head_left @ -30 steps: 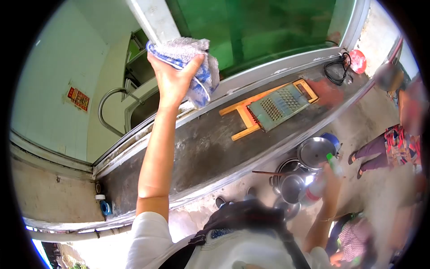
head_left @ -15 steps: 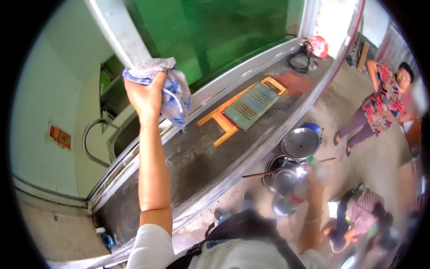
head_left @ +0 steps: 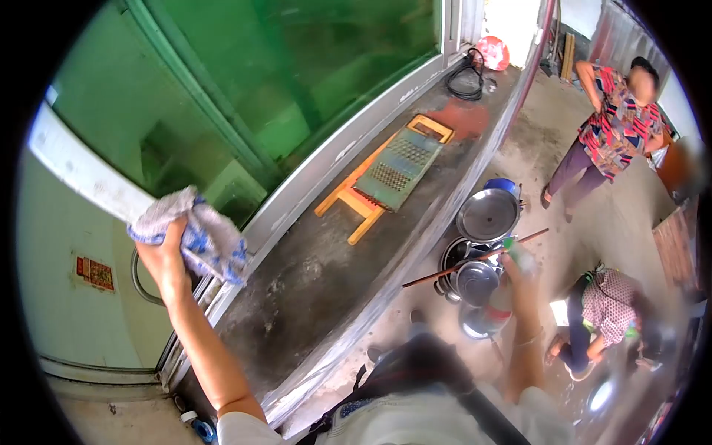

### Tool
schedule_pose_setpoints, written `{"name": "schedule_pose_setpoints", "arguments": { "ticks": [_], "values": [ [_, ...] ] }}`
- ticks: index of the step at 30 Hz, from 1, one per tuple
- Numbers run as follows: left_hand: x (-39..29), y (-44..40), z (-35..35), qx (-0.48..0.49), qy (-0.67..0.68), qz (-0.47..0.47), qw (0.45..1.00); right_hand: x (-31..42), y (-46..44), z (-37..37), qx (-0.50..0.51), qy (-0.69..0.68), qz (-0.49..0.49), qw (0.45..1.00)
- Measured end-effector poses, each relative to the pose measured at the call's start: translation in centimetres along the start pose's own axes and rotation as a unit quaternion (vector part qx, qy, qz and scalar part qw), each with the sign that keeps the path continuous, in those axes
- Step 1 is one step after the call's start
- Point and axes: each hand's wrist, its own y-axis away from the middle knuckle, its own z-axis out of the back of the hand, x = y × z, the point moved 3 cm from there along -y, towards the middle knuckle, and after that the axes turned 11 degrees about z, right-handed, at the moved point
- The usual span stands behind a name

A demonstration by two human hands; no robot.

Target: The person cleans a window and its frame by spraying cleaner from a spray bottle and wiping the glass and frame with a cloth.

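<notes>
My left hand (head_left: pixel 165 265) grips a crumpled white-and-blue cloth (head_left: pixel 204 231) against the lower end of the white window frame upright (head_left: pixel 93 174). Green-tinted glass (head_left: pixel 326 67) fills the sash to the right of it. On the other side, my right hand (head_left: pixel 521 271) is closed around the upper part of a clear bottle (head_left: pixel 498 300) with a red band and a green top. That bottle is blurred, so its exact kind is unclear. It hangs over the ground beside the stacked pans, apart from the window.
On the dark ledge lie a wooden-framed grater board (head_left: pixel 400 169) and a coiled black cable (head_left: pixel 466 80). Below stand metal pans (head_left: pixel 488 215) with a stick (head_left: pixel 475 258) across them. One person (head_left: pixel 612 122) stands at right; another (head_left: pixel 608 304) bends low. Blue tape (head_left: pixel 202 429) sits lower left.
The cloth and my left hand have shifted left and down in view along with the frame upright. Green glass now covers more of the opening. My right hand still holds the bottle.
</notes>
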Motion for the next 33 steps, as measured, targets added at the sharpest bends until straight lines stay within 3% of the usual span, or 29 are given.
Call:
{"name": "schedule_pose_setpoints", "arguments": {
  "ticks": [2,6,8,9,11,12,13,17,19,20,22,23,24,26,28,31,33],
  "values": [
    [0.2,1.2,3.8,-0.048,-0.001,0.037,0.998,0.3,-0.7,-1.3,0.027,0.029,-0.014,0.999],
    [2.4,2.8,13.2,-0.087,-0.034,0.062,0.994,1.5,-1.9,-4.7,0.035,-0.007,0.06,0.998],
    [2.8,3.5,17.0,-0.082,-0.079,0.033,0.993,1.4,-2.5,-5.9,0.057,-0.043,0.0,0.997],
    [3.7,4.1,18.9,-0.148,-0.067,0.024,0.986,1.6,-2.5,-6.5,0.06,-0.051,-0.013,0.997],
    [4.6,4.9,22.5,-0.166,-0.043,0.05,0.984,1.6,-2.8,-7.0,0.058,-0.053,0.002,0.997],
    [3.2,5.8,21.8,-0.189,-0.077,0.018,0.979,1.6,-2.9,-7.2,0.067,-0.059,0.018,0.996],
    [4.3,6.5,23.5,-0.259,-0.067,0.043,0.963,1.8,-2.8,-7.1,0.061,-0.06,0.023,0.996],
    [3.5,9.5,23.9,-0.322,-0.146,0.004,0.935,1.5,-2.8,-5.2,0.036,-0.072,0.032,0.996],
    [2.7,11.3,22.3,-0.421,-0.219,0.017,0.88,1.9,-3.2,-4.2,0.035,-0.06,0.024,0.997],
    [2.0,12.0,21.1,-0.421,-0.22,0.013,0.88,2.0,-3.4,-3.7,0.02,-0.065,0.028,0.997],
    [0.2,12.6,17.9,-0.381,-0.276,-0.102,0.877,1.7,-4.3,-2.6,0.004,-0.079,0.035,0.996],
    [1.3,12.7,17.3,-0.395,-0.244,-0.108,0.879,1.3,-4.9,-1.9,-0.002,-0.073,0.03,0.997],
    [-0.2,12.6,13.8,-0.333,-0.236,-0.151,0.9,0.9,-5.8,-1.2,-0.01,-0.068,0.026,0.997],
    [-1.6,11.6,6.9,-0.328,-0.108,-0.127,0.93,0.3,-7.5,0.4,-0.01,-0.06,0.033,0.998],
    [-3.8,9.4,0.2,-0.307,-0.129,-0.167,0.928,-0.5,-9.5,2.5,-0.041,-0.077,0.043,0.995],
    [-6.6,4.8,-11.3,-0.245,-0.128,-0.325,0.904,-2.3,-12.0,6.5,-0.095,-0.089,0.036,0.991],
    [-10.0,1.7,-21.3,-0.143,-0.256,-0.455,0.841,-3.8,-12.7,9.4,-0.142,-0.048,0.018,0.989]
  ]
}}
